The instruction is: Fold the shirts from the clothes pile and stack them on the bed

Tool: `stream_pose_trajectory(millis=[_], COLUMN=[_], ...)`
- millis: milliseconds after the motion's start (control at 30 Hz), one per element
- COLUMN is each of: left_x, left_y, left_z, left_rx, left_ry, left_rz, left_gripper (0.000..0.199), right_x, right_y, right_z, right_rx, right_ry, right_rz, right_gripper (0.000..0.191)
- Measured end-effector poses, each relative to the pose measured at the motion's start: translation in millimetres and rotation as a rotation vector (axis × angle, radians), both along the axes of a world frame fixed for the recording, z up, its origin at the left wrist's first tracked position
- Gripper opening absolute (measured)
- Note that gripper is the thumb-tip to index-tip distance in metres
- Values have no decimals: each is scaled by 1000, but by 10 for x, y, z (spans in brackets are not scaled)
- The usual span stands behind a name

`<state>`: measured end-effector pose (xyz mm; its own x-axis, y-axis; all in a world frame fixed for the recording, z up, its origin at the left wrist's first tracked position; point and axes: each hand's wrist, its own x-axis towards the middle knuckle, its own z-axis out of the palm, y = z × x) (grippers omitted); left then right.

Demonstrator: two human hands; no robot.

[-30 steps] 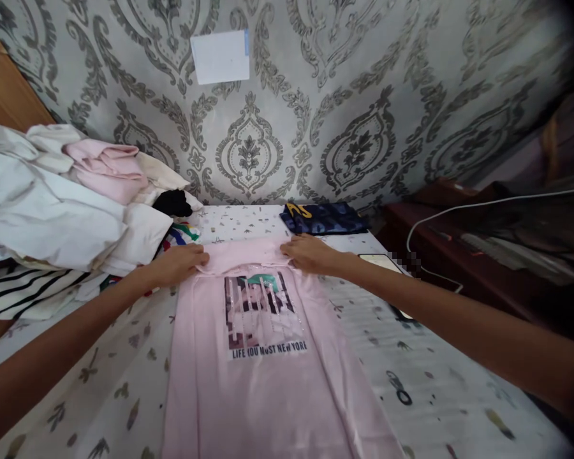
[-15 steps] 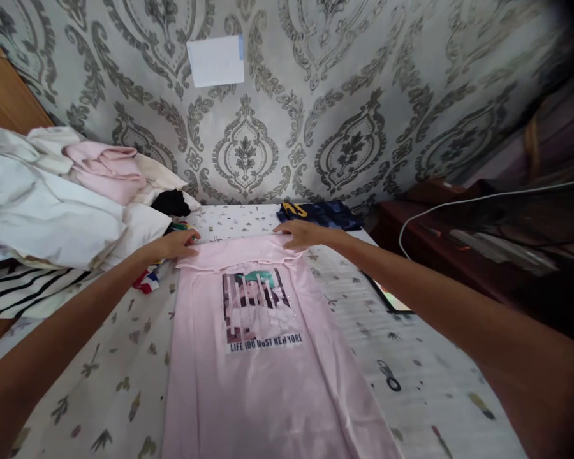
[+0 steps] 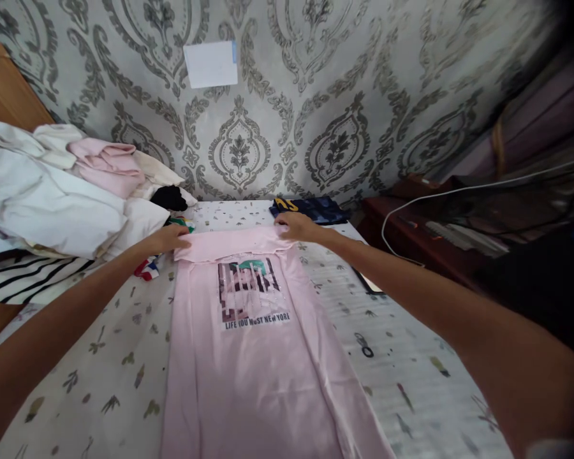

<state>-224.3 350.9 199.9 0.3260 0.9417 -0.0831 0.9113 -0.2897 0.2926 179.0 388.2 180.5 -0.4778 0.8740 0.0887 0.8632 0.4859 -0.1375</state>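
A pink shirt with a printed picture and dark lettering lies lengthwise on the patterned sheet. Its far end is folded over into a band. My left hand pinches the band's left corner, and my right hand grips its right corner. The fingertips of both hands are partly hidden at the fabric.
White and pink clothes are heaped at the left, above a striped cloth. Behind my right hand lies a folded dark blue garment. A white cable crosses a dark red surface at the right; patterned wall stands behind.
The view has shifted slightly. Both hands stay at the folded band's corners; the fingers of my left hand have closed further on the fabric.
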Motion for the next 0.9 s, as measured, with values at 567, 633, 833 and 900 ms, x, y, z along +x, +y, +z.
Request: stream_pose_trajectory(millis=[567, 633, 833, 900], left_x=[-32, -42, -12, 16], left_y=[-28, -18, -49, -76], left_z=[-211, -215, -194, -195], left_rx=[9, 9, -1, 9], left_ry=[-2, 5, 55, 73], left_rz=[70, 75, 89, 75], left_gripper=[45, 48, 54, 58], right_x=[-79, -11, 53, -28], right_y=[-120, -16, 97, 27], right_z=[-302, -297, -236, -194], right_rx=[87, 49, -29, -2], right_ry=[152, 92, 57, 108], right_rz=[105, 29, 2, 17], right_gripper=[45, 46, 53, 44])
